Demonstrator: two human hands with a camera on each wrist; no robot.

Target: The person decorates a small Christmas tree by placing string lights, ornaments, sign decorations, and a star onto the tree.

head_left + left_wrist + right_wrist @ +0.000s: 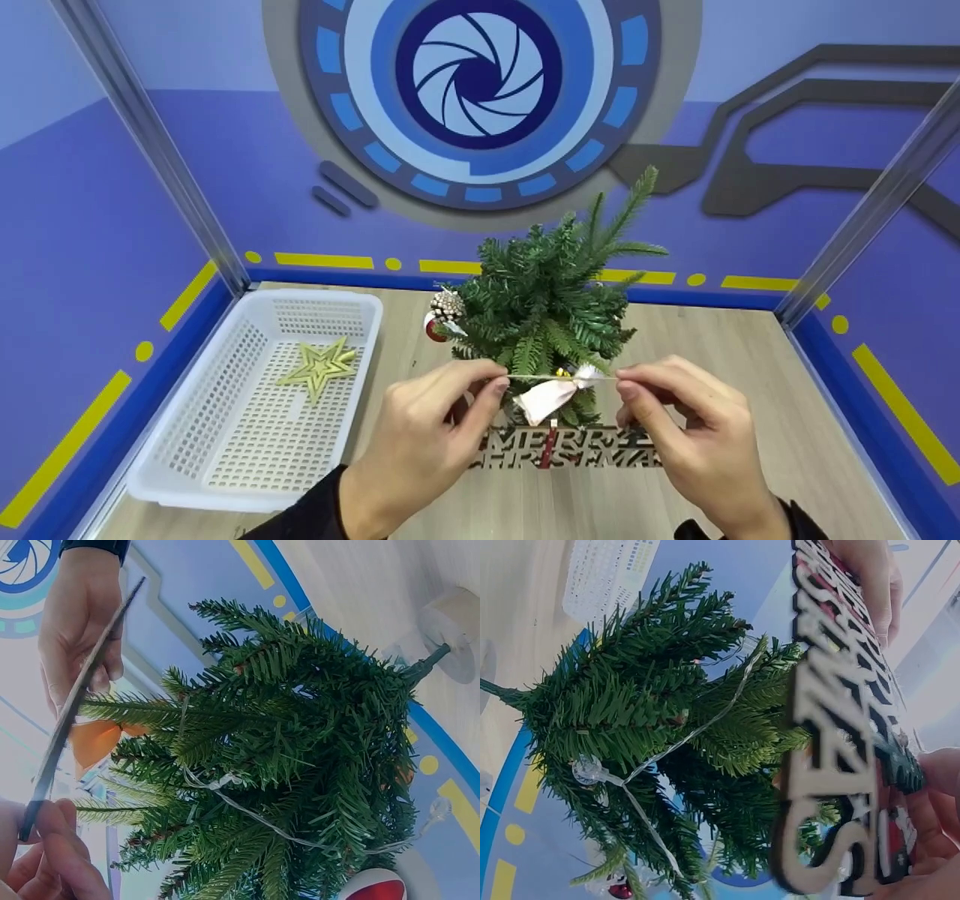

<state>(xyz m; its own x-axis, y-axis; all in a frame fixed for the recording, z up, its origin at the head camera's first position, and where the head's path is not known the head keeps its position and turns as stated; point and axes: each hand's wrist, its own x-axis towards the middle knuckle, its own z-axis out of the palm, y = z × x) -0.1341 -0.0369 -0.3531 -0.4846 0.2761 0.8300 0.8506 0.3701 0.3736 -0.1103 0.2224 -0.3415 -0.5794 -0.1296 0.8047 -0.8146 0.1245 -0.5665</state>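
Note:
A cut-out wooden sign (570,448) reading "MERRY CHRISTMAS" hangs in front of a small artificial Christmas tree (540,292). Its thin string (544,376) is stretched level between both hands. My left hand (439,420) pinches the string's left end between thumb and forefinger, and my right hand (697,427) pinches the right end the same way. A pale cloth bow (551,397) on the tree shows behind the string. The left wrist view catches the sign (82,701) nearly edge-on. In the right wrist view, the sign's letters (829,757) stand close before the branches.
A white perforated basket (367,360) stands on the table to the left, with a gold star (319,369) inside. A pinecone (447,304) and a red-and-white ornament (436,328) hang at the tree's left. A clear light wire (724,712) runs through the branches. Printed panels surround the table.

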